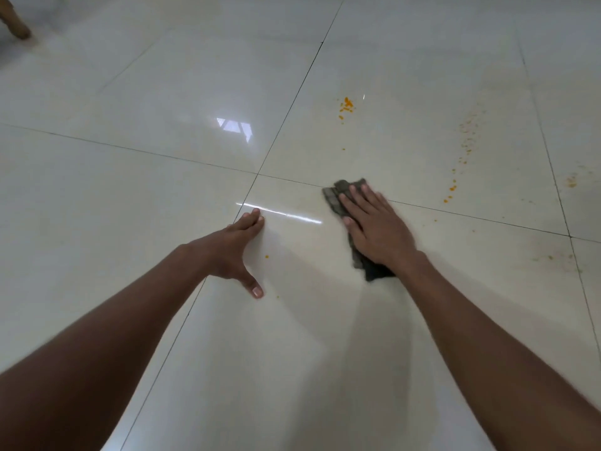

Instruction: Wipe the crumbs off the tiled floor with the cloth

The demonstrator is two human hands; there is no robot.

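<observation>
**Wiping in hand, crumbs remain**

Our right hand (374, 222) presses the dark cloth (338, 196) flat-fingered onto the tiled floor (130, 190); left hand (239, 245) braces, fingers spread. Orange crumbs (346, 105) lie beyond. Next, we judge: sweep forward through them.

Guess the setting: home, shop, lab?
Probably a home, not certain: glossy pale tiled floor, a wooden furniture leg far left, orange crumbs being wiped with a dark cloth.
</observation>
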